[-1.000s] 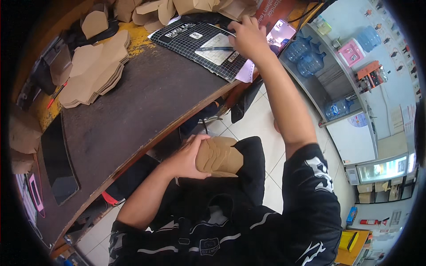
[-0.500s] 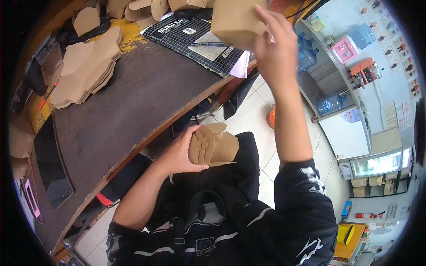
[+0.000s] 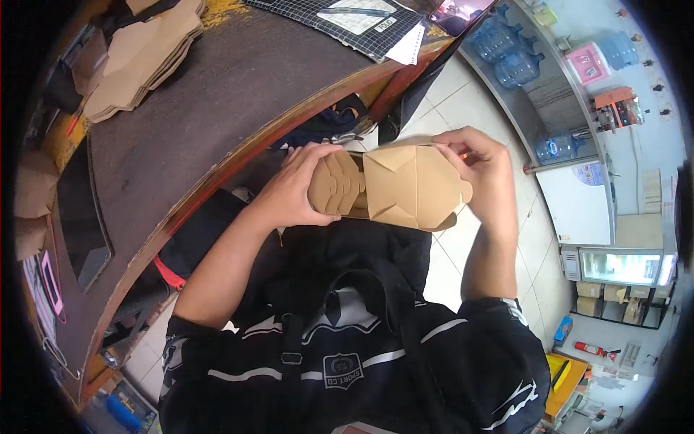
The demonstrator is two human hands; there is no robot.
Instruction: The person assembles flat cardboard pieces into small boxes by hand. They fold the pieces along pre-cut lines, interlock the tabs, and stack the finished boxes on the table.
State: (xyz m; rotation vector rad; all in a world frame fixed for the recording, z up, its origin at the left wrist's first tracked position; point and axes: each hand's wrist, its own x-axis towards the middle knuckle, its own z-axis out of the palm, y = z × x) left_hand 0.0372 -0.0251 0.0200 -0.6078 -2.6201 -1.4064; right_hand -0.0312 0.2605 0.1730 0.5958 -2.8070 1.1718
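Note:
Above my lap, my left hand [image 3: 295, 189] is wrapped round a nested stack of brown cardboard food boxes [image 3: 334, 182], their curved flaps overlapping in steps. My right hand [image 3: 486, 172] grips another brown cardboard food box [image 3: 392, 186] by its flaps on the right side. That box lies on its side with its folded bottom and creased corners showing. Its left end meets the open right end of the stack; whether it sits inside cannot be told. Part of the right fingers is hidden behind the flaps.
On the dark-topped table [image 3: 210, 119] at the left lie a pile of flat cardboard blanks [image 3: 148, 58], a black notebook [image 3: 365, 40] and a phone [image 3: 457, 16]. The table's worn edge runs close beside my left forearm. Water jugs [image 3: 517, 66] stand on a shelf at the right.
My right hand has come down from above the table with its box, bringing it against the stack. My left hand has moved slightly up with the stack. The view has shifted downward.

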